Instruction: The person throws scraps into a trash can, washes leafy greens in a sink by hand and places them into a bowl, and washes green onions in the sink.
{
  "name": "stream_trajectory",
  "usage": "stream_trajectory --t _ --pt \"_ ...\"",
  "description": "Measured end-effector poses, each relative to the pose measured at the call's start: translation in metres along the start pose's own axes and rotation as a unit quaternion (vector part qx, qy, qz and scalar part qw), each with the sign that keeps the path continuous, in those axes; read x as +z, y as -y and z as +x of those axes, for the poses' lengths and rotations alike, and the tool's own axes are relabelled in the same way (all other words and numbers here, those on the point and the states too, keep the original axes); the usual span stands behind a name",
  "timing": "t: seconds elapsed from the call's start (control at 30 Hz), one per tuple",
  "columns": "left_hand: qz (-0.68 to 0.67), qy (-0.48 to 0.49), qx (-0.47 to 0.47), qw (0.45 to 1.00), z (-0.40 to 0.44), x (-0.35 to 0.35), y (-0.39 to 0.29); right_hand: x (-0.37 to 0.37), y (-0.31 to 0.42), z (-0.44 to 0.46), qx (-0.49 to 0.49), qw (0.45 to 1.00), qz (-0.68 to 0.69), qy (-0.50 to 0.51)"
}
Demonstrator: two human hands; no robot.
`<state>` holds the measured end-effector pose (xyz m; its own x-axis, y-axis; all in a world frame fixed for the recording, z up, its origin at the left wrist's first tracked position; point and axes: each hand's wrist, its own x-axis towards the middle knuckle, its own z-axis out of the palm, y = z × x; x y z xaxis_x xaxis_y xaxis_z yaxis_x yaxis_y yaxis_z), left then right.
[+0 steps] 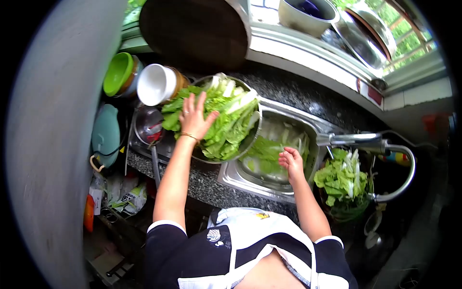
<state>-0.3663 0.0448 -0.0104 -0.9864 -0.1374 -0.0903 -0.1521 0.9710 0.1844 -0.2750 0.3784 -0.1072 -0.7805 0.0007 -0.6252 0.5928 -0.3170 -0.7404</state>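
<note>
My left hand (195, 118) lies with spread fingers on the pile of leafy greens (228, 120) that fills a large metal bowl (258, 126). Over the right part of the sink (231, 176) is my right hand (291, 161), its fingers curled together; whatever is between them is too small to make out. Below it, more green leaves (264, 151) lie in water in the basin. To the right of the sink, another bunch of greens (342, 178) rests in a dark green basket (351, 212).
A chrome faucet (353, 139) reaches over the sink's right edge. At the left stand a white bowl (153, 84), a green bowl (118, 73) and a strainer-like metal ladle (148, 126). Pots (305, 19) line the windowsill.
</note>
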Motion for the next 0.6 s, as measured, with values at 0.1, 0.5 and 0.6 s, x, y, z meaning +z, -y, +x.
stream_trajectory --t 0.1,0.5,0.6 --pt "-0.032 -0.083 0.016 0.996 -0.002 -0.011 0.003 -0.041 -0.013 0.003 0.013 0.997 -0.056 -0.053" --pt "-0.318 0.091 0.228 0.916 -0.088 0.12 -0.15 -0.063 -0.06 0.079 -0.067 0.819 -0.541 -0.179" --pt "-0.25 0.076 0.219 0.94 -0.075 0.2 -0.155 -0.088 -0.096 0.096 -0.244 0.784 -0.559 -0.119"
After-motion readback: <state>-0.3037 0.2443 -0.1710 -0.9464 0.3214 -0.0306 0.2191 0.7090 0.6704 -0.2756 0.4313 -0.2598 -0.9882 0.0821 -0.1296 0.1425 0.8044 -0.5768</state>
